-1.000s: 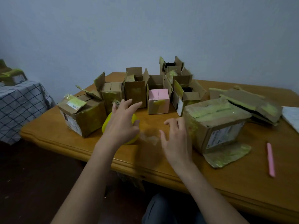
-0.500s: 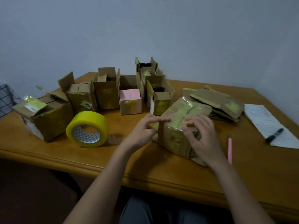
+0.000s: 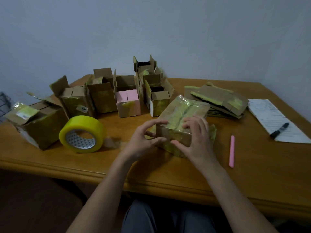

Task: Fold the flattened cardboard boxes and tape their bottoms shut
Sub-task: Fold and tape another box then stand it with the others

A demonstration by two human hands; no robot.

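Note:
A cardboard box (image 3: 181,113), its upturned face striped with yellow tape, lies tilted on the wooden table (image 3: 117,167) in front of me. My right hand (image 3: 196,138) grips its near right corner, fingers on the taped top and thumb on the front face. My left hand (image 3: 143,142) holds the near left corner with curved fingers, the index tip on the top edge. A yellow tape roll (image 3: 82,133) stands on its edge to the left, with a loose end trailing on the table. A stack of flattened boxes (image 3: 217,101) lies behind right.
Several folded boxes (image 3: 127,101) stand open-topped along the back, with a larger one (image 3: 37,121) at far left. A pink stick-shaped tool (image 3: 231,153) lies right of my hands. Paper (image 3: 276,118) with a black marker (image 3: 279,130) sits at the right edge.
My left hand let go of the tape roll and came over to the box. Both hands took hold of the box and pulled it nearer, tilting it. The view swung right.

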